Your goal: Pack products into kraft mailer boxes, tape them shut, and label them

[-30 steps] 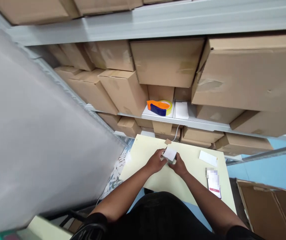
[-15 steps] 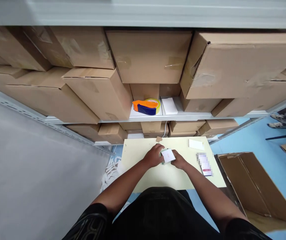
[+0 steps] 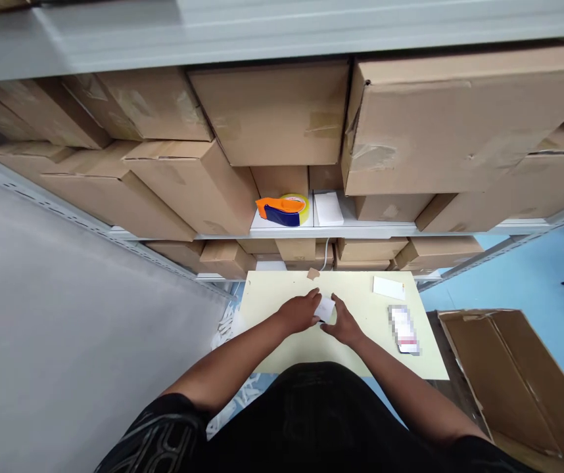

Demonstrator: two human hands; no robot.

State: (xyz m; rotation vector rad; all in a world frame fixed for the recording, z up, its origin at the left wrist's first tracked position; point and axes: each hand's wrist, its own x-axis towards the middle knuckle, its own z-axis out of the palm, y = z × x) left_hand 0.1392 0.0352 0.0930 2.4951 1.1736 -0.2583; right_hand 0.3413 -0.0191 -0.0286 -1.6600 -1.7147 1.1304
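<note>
Both of my hands meet over a pale yellow table (image 3: pixel 282 295). My left hand (image 3: pixel 299 312) and my right hand (image 3: pixel 342 324) are closed around a small white box (image 3: pixel 325 307) held between them just above the tabletop. Only the box's white top shows between the fingers. A small brown cardboard scrap (image 3: pixel 313 273) lies on the table just beyond my hands.
A white card (image 3: pixel 388 288) and a blurred white item (image 3: pixel 403 328) lie on the table's right side. A shelf rack full of cardboard boxes (image 3: pixel 272 118) stands behind, with an orange-and-blue tape dispenser (image 3: pixel 282 210). An open cardboard box (image 3: pixel 513 374) sits on the blue floor at right.
The view has tilted and shifted slightly. My hands have turned the small white box between them, so less of its top shows now.
</note>
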